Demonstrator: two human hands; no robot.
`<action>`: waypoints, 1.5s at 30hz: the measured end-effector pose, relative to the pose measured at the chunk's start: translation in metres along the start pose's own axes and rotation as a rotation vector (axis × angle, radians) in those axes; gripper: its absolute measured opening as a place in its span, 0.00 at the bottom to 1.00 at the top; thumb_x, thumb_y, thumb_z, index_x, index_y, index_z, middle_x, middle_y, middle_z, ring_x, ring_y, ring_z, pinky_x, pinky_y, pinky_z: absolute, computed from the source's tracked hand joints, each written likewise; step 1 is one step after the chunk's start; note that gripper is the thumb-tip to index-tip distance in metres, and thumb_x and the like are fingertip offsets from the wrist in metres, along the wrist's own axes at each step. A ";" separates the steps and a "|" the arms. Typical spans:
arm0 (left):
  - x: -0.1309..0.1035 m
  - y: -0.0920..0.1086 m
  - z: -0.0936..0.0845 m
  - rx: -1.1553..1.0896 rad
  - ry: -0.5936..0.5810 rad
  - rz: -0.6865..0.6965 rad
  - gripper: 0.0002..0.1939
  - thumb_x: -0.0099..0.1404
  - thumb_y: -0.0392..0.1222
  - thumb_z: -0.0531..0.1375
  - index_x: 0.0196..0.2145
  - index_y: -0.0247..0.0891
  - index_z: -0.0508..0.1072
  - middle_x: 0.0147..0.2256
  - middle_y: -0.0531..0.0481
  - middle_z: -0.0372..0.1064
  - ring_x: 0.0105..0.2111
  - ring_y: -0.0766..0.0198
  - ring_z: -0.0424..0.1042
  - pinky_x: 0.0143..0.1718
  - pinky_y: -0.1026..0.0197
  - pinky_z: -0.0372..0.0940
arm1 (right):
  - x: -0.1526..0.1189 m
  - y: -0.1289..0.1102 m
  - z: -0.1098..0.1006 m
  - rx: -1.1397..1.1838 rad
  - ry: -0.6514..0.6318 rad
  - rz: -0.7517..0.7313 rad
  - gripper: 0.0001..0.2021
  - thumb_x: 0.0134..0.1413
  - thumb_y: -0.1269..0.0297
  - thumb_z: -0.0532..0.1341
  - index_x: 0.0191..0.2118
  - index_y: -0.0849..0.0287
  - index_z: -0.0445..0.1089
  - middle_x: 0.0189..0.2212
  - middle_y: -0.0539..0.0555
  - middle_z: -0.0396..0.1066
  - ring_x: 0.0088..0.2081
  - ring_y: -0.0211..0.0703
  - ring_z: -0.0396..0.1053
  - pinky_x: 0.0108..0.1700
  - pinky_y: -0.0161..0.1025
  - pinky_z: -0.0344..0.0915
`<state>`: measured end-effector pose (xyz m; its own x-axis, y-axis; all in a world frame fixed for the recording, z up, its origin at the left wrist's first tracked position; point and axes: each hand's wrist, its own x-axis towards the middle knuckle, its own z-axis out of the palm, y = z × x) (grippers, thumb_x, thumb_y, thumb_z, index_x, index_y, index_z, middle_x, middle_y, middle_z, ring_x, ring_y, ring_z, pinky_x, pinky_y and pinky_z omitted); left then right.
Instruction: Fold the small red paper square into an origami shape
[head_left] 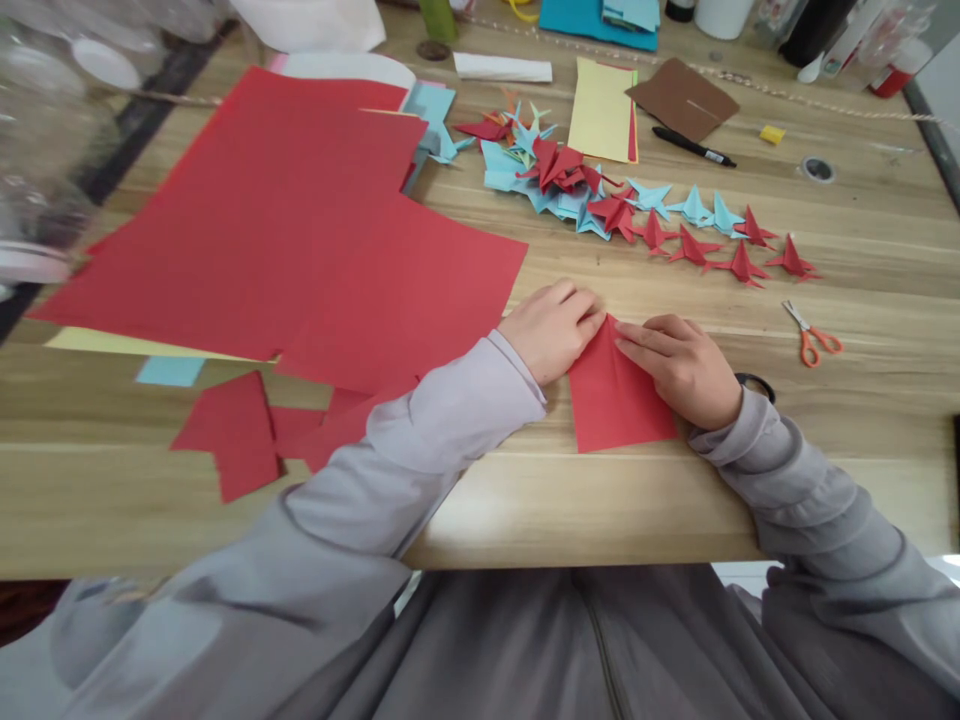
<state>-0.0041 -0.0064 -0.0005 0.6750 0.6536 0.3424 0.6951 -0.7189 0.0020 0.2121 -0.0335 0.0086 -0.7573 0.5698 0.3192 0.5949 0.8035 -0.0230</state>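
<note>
The left hand (553,330) is laid knuckles-up, fingers curled and pressed down on the upper left edge of a small folded piece of red paper (616,400); nothing is gripped, the paper is only pinned flat. The right hand (684,368) is set against the paper's right side, index finger extended along the fold toward the pointed top, the other fingers loosely bent on the sheet. The folded red paper is seen lying flat on the light wooden table (862,450), near the front edge, directly between the two hands. Both forearms are covered by grey sleeves (450,420). Just to the right of the right hand, orange-handled scissors (811,335) are noted, apart from the paper. Beyond the hands, a scattered row of small folded red and light blue paper figures (637,215) is spread across the table. To the left, large red paper sheets (300,230) are overlapped, with red offcuts (236,432) lying nearer the table edge. Farther back, a pale yellow sheet (600,110), a brown card (682,97) and a black marker pen (694,147) are recorded.
</note>
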 end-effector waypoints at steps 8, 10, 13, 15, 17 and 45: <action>0.000 0.001 -0.001 0.024 -0.014 -0.007 0.18 0.71 0.40 0.44 0.41 0.33 0.73 0.40 0.41 0.69 0.40 0.59 0.63 0.37 0.57 0.59 | 0.000 -0.001 -0.001 -0.024 -0.009 -0.012 0.17 0.62 0.74 0.50 0.51 0.62 0.69 0.51 0.57 0.71 0.46 0.48 0.63 0.41 0.45 0.62; 0.000 0.001 -0.001 0.023 -0.015 -0.011 0.19 0.71 0.41 0.44 0.41 0.33 0.73 0.41 0.41 0.69 0.40 0.59 0.63 0.37 0.57 0.59 | 0.000 -0.001 -0.002 -0.013 -0.024 -0.007 0.17 0.62 0.74 0.49 0.52 0.62 0.69 0.52 0.58 0.70 0.46 0.48 0.63 0.41 0.46 0.62; 0.000 0.002 -0.001 0.017 -0.012 -0.034 0.19 0.71 0.41 0.44 0.41 0.33 0.73 0.41 0.42 0.69 0.40 0.59 0.63 0.37 0.57 0.59 | 0.000 -0.001 -0.002 -0.015 -0.037 -0.004 0.17 0.62 0.74 0.49 0.53 0.62 0.68 0.53 0.58 0.70 0.47 0.48 0.63 0.42 0.46 0.61; 0.000 0.002 -0.001 0.005 -0.020 -0.037 0.18 0.71 0.41 0.44 0.41 0.33 0.73 0.41 0.42 0.69 0.41 0.59 0.63 0.37 0.57 0.59 | 0.000 -0.002 -0.002 -0.029 -0.031 -0.012 0.17 0.62 0.73 0.49 0.52 0.63 0.69 0.53 0.58 0.70 0.46 0.48 0.63 0.41 0.46 0.61; 0.000 0.002 -0.001 -0.007 -0.032 -0.038 0.19 0.71 0.41 0.44 0.41 0.33 0.73 0.41 0.42 0.68 0.41 0.59 0.63 0.37 0.57 0.59 | 0.001 -0.003 -0.003 -0.047 -0.019 -0.021 0.16 0.62 0.73 0.50 0.51 0.63 0.69 0.52 0.57 0.70 0.46 0.49 0.63 0.41 0.45 0.61; 0.001 0.003 -0.002 -0.037 -0.045 -0.055 0.18 0.71 0.41 0.45 0.41 0.33 0.73 0.40 0.42 0.68 0.41 0.58 0.63 0.38 0.56 0.60 | 0.001 -0.005 -0.003 -0.054 -0.026 -0.007 0.17 0.63 0.73 0.49 0.52 0.63 0.69 0.52 0.58 0.70 0.46 0.48 0.62 0.41 0.45 0.60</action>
<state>-0.0023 -0.0083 0.0015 0.6474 0.7015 0.2978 0.7222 -0.6896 0.0543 0.2088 -0.0377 0.0120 -0.7678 0.5690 0.2945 0.6028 0.7973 0.0308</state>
